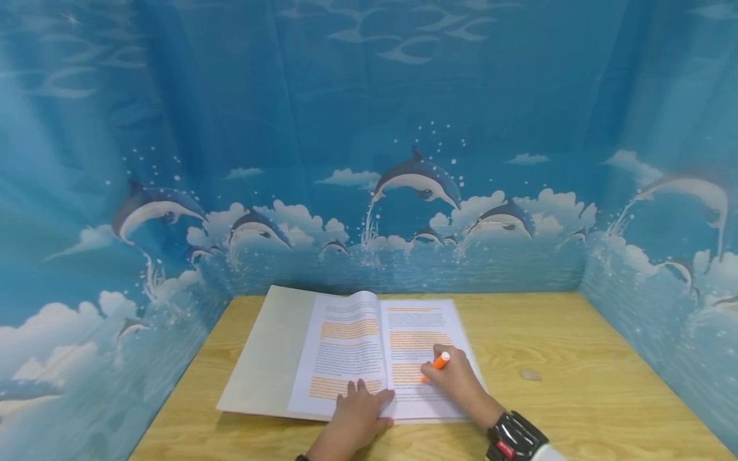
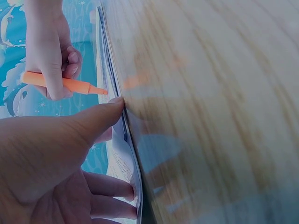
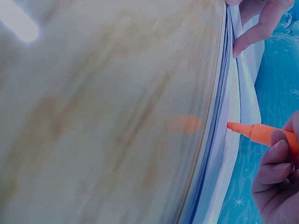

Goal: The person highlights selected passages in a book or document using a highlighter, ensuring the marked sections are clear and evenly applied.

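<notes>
An open book (image 1: 369, 349) lies on the wooden table (image 1: 576, 384), its printed pages striped with orange highlighting. My right hand (image 1: 455, 381) grips an orange highlighter (image 1: 438, 363) with its tip down on the right page; the wrist views show the pen (image 2: 60, 84) (image 3: 261, 134) meeting the page edge. My left hand (image 1: 357, 416) lies flat on the book's lower edge near the spine, fingers straight on the paper (image 2: 124, 163). The left-hand fingertips (image 3: 254, 32) show at the book's edge in the right wrist view.
A small greyish round thing (image 1: 530, 375) lies on the table right of the book. Blue dolphin-print curtains (image 1: 403, 192) wall in the table at the back and both sides. A black wrist-worn device (image 1: 515, 436) sits on my right wrist.
</notes>
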Demonstrator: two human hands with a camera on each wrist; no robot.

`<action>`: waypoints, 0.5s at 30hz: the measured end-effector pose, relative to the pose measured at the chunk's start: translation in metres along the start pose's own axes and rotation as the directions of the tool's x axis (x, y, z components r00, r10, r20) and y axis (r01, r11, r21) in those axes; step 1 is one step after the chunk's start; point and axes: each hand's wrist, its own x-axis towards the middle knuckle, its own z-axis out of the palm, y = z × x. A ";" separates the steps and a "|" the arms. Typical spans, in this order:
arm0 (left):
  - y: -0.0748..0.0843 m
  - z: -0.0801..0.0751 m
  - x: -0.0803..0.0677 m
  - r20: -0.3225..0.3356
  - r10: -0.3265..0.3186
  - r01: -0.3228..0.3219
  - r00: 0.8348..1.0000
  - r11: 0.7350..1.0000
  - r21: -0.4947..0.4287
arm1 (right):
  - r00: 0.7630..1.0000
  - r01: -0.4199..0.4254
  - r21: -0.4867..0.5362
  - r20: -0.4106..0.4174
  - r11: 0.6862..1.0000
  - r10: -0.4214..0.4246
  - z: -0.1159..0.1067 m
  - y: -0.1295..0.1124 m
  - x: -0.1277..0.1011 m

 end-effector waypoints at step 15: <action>0.000 -0.001 -0.002 -0.018 0.007 -0.007 1.000 1.000 -0.015 | 0.998 -0.061 0.010 -0.002 0.998 0.061 -0.016 0.010 -0.004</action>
